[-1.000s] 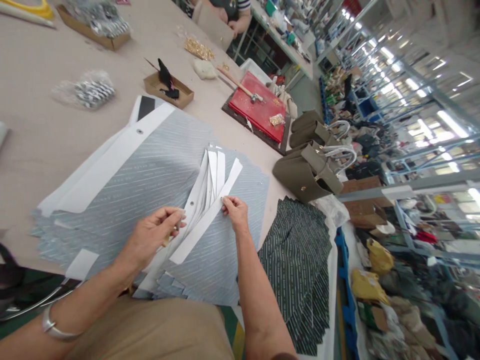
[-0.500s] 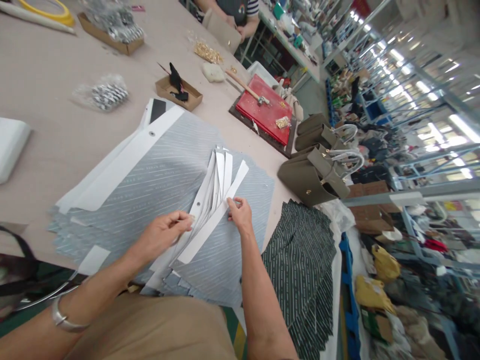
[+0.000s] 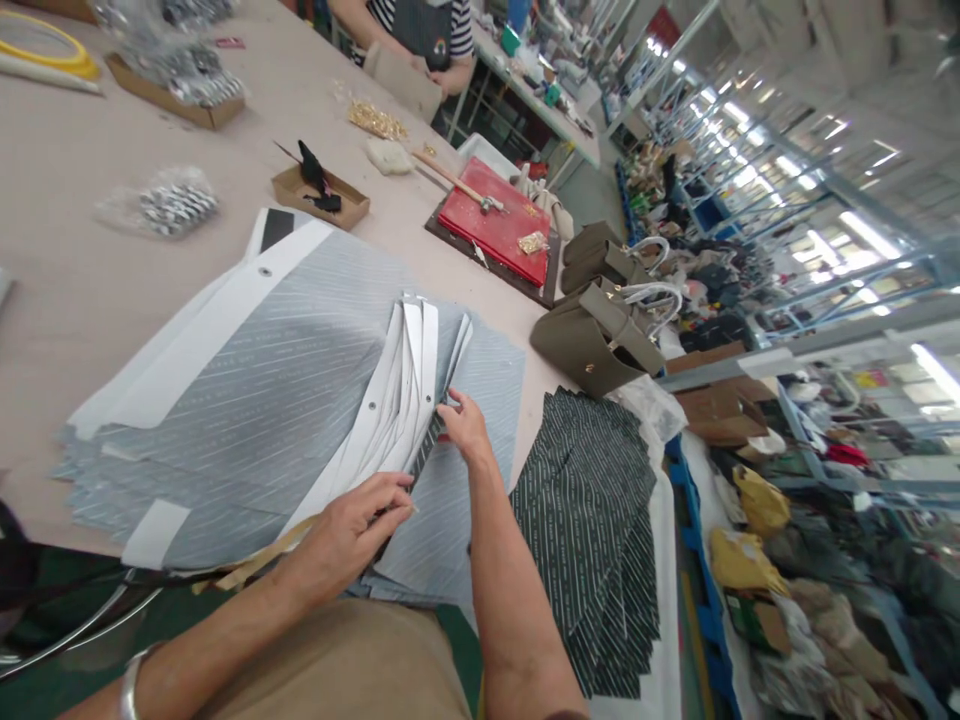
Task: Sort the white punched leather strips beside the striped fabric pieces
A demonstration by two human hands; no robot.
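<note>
Grey-blue striped lining pieces [image 3: 300, 350] lie in a fanned stack across the table before me. Several white strips [image 3: 401, 375] bunch over the middle, some carrying a small round metal snap. My right hand [image 3: 465, 424] pinches the edge of one lining piece [image 3: 459, 345], which is turned up there and shows a dark striped face along the fold. Lower on the same edge, my left hand [image 3: 364, 525] has its thumb and forefinger closed around the fabric, though its other fingers are partly hidden.
Dark green striped fabric pieces [image 3: 589, 530] lie at right. Olive handbags [image 3: 592, 340] stand beyond them. Farther off are a red board [image 3: 495, 215] with a hammer [image 3: 480, 200], a small cardboard box [image 3: 326, 200] and bagged metal parts [image 3: 176, 205]. Another person [image 3: 420, 45] works across the table.
The white strip under my right hand has swung over to the left, baring its snap and a dark striped edge. My left hand has moved down along the edge. The view has shifted.
</note>
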